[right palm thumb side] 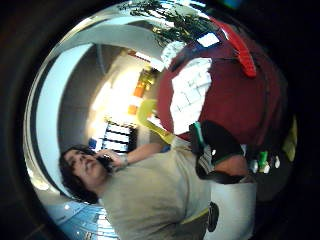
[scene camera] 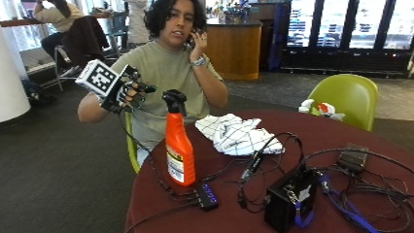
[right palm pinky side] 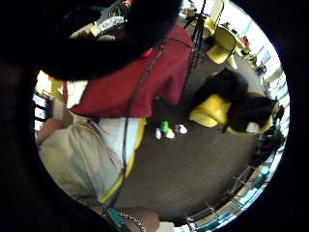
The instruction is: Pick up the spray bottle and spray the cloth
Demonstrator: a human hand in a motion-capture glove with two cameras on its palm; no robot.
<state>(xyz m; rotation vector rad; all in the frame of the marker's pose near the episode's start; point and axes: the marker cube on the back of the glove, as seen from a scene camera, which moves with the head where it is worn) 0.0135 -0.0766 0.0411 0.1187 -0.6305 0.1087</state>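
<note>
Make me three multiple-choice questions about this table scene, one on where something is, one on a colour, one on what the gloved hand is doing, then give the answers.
1. Where does the white checked cloth lie?
A. on the dark red round table
B. on the floor
C. on the green chair

2. What colour is the tall plastic spray bottle's body?
A. blue
B. orange
C. white

3. What is the black-gloved right hand doing?
A. gripping the bottle
B. pressing the cloth
C. raised off the table, holding nothing

Answers: 1 A, the cloth sits crumpled on the tabletop behind the bottle. 2 B, orange body, black trigger head. 3 C, it hangs beside the bottle's top, apart from it.
</note>
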